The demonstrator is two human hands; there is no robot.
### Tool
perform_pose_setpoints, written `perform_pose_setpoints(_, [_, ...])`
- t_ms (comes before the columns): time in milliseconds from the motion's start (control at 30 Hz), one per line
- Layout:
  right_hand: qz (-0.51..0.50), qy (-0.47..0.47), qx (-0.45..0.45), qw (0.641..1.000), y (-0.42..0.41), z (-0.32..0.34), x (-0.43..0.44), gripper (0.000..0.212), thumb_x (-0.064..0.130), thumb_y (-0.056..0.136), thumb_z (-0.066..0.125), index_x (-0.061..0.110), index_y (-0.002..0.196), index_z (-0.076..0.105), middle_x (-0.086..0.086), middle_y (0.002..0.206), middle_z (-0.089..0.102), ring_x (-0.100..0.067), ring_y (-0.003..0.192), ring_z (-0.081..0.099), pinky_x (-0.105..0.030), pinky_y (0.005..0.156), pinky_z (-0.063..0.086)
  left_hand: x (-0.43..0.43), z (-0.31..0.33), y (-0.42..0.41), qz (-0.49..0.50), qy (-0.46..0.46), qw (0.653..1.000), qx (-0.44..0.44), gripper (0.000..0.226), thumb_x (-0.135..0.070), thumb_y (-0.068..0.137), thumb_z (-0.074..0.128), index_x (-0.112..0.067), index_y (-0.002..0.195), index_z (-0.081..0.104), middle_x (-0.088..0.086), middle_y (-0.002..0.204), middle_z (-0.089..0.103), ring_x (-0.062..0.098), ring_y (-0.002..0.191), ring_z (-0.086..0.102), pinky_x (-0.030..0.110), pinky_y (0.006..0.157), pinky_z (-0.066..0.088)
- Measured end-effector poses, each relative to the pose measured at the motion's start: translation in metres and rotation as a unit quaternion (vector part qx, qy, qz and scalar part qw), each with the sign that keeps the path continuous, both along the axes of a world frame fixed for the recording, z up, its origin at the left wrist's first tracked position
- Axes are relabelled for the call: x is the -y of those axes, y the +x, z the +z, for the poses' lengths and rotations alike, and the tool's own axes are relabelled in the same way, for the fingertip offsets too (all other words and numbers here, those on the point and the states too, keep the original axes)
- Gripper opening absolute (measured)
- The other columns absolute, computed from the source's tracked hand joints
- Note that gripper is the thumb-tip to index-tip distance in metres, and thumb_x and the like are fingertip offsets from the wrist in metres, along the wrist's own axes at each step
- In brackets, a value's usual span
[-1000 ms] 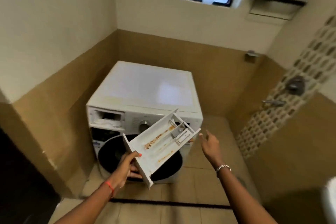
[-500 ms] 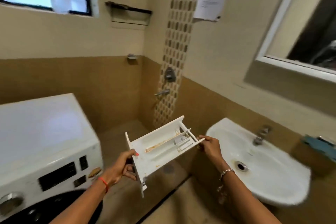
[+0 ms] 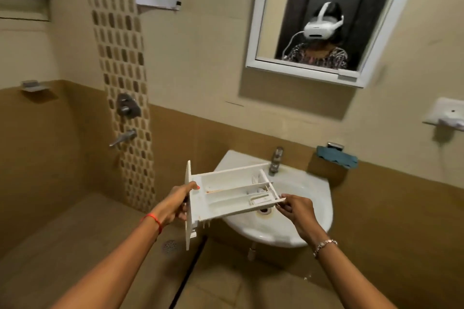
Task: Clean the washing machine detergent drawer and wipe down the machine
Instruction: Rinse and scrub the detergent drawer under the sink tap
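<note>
A white detergent drawer (image 3: pixel 226 198) with brown residue in its compartments hangs over the left part of a white wall sink (image 3: pixel 306 208). My left hand (image 3: pixel 175 204) grips the drawer's front panel, thumb on top. My right hand (image 3: pixel 298 209) pinches the drawer's far corner above the sink's drain. The washing machine is out of view.
A tap (image 3: pixel 275 159) stands at the sink's back. A blue cloth (image 3: pixel 336 157) lies on a small wall shelf to its right. A mirror (image 3: pixel 324 15) hangs above. A shower mixer (image 3: pixel 126 108) and spout (image 3: pixel 123 137) are on the left wall, a floor drain (image 3: pixel 170 246) below.
The view has swung right from the washing machine to the sink. The drawer moved over the sink, and my right hand took hold of its far corner.
</note>
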State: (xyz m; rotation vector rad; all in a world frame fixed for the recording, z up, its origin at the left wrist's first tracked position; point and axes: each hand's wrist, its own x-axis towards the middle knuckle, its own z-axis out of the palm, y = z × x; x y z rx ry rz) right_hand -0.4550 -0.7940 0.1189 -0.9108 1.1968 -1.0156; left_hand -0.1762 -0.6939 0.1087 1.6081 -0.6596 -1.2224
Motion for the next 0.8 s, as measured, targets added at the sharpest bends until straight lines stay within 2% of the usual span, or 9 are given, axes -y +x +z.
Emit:
perform_pose_setpoints(133, [-0.043, 0.008, 0.032, 0.999, -0.026, -0.011, 0.027, 0.018, -0.011, 0.086, 0.043, -0.009, 0.091, 0.06, -0.023, 0.086, 0.063, -0.032, 0.083, 0.063, -0.024, 0.065, 0.058, 0.053, -0.008, -0.02, -0.023, 0.016, 0.999, 0.018, 0.026, -0.032, 0.089, 0.051, -0.008, 0.081, 0.05, -0.003, 0.045, 0.032, 0.01, 0.032, 0.03, 0.016, 0.038, 0.027])
perform_pose_setpoints(200, [-0.056, 0.017, 0.046, 0.997, -0.037, -0.02, 0.044, 0.018, -0.013, 0.086, 0.043, -0.007, 0.087, 0.059, -0.022, 0.084, 0.063, -0.03, 0.078, 0.063, -0.023, 0.062, 0.058, 0.077, -0.011, -0.028, -0.04, 0.02, 0.999, 0.026, 0.027, -0.033, 0.09, 0.05, -0.006, 0.086, 0.053, -0.003, 0.045, 0.035, 0.011, 0.033, 0.033, 0.018, 0.039, 0.03])
perform_pose_setpoints(300, [-0.063, 0.037, 0.059, 0.996, -0.052, -0.039, 0.078, 0.019, -0.016, 0.084, 0.043, -0.007, 0.084, 0.06, -0.021, 0.082, 0.062, -0.028, 0.073, 0.062, -0.023, 0.058, 0.058, 0.118, -0.017, -0.036, -0.062, 0.03, 0.997, 0.043, 0.035, -0.035, 0.089, 0.052, -0.003, 0.104, 0.057, 0.003, 0.063, 0.044, 0.016, 0.047, 0.041, 0.02, 0.039, 0.035])
perform_pose_setpoints(367, [-0.056, 0.053, 0.067, 0.995, -0.061, -0.053, 0.1, 0.02, -0.017, 0.083, 0.044, -0.007, 0.084, 0.061, -0.022, 0.082, 0.061, -0.027, 0.072, 0.061, -0.024, 0.057, 0.058, 0.142, -0.02, -0.039, -0.076, 0.036, 0.995, 0.051, 0.033, -0.035, 0.089, 0.052, -0.007, 0.107, 0.057, 0.007, 0.078, 0.054, 0.019, 0.059, 0.05, 0.022, 0.04, 0.041])
perform_pose_setpoints(433, [-0.037, 0.074, 0.072, 0.994, -0.072, -0.068, 0.124, 0.02, -0.017, 0.082, 0.046, -0.008, 0.089, 0.063, -0.023, 0.084, 0.06, -0.027, 0.072, 0.06, -0.024, 0.058, 0.058, 0.17, -0.026, -0.041, -0.093, 0.037, 0.993, 0.058, 0.03, -0.035, 0.089, 0.052, -0.011, 0.106, 0.059, 0.007, 0.086, 0.056, 0.022, 0.069, 0.053, 0.025, 0.049, 0.045])
perform_pose_setpoints(533, [0.003, 0.105, 0.051, 0.993, -0.086, -0.084, 0.149, 0.025, -0.018, 0.081, 0.045, -0.013, 0.101, 0.06, -0.02, 0.078, 0.057, -0.023, 0.068, 0.054, -0.027, 0.063, 0.059, 0.204, -0.037, -0.042, -0.122, 0.05, 0.989, 0.07, 0.031, -0.039, 0.085, 0.054, -0.014, 0.102, 0.06, 0.004, 0.087, 0.054, 0.022, 0.075, 0.05, 0.027, 0.055, 0.042])
perform_pose_setpoints(667, [0.048, 0.132, 0.011, 0.99, -0.099, -0.103, 0.175, 0.024, -0.019, 0.082, 0.045, -0.014, 0.101, 0.059, -0.009, 0.054, 0.059, -0.013, 0.049, 0.057, -0.036, 0.083, 0.055, 0.235, -0.057, -0.048, -0.154, 0.082, 0.982, 0.072, 0.054, -0.048, 0.068, 0.056, -0.013, 0.108, 0.061, 0.005, 0.096, 0.054, 0.024, 0.082, 0.051, 0.03, 0.058, 0.044])
perform_pose_setpoints(733, [0.069, 0.136, -0.007, 0.988, -0.104, -0.112, 0.184, 0.023, -0.018, 0.082, 0.049, -0.016, 0.102, 0.06, -0.014, 0.059, 0.056, -0.019, 0.058, 0.056, -0.034, 0.078, 0.057, 0.245, -0.071, -0.049, -0.164, 0.094, 0.98, 0.067, 0.052, -0.05, 0.067, 0.057, -0.016, 0.107, 0.061, 0.006, 0.101, 0.054, 0.024, 0.084, 0.053, 0.03, 0.06, 0.045])
perform_pose_setpoints(800, [0.086, 0.141, -0.017, 0.986, -0.108, -0.12, 0.191, 0.02, -0.016, 0.082, 0.053, -0.014, 0.097, 0.064, -0.018, 0.067, 0.061, -0.023, 0.064, 0.061, -0.032, 0.07, 0.059, 0.253, -0.084, -0.05, -0.16, 0.11, 0.979, 0.059, 0.055, -0.052, 0.062, 0.059, -0.018, 0.106, 0.061, 0.008, 0.106, 0.054, 0.025, 0.087, 0.054, 0.031, 0.063, 0.046])
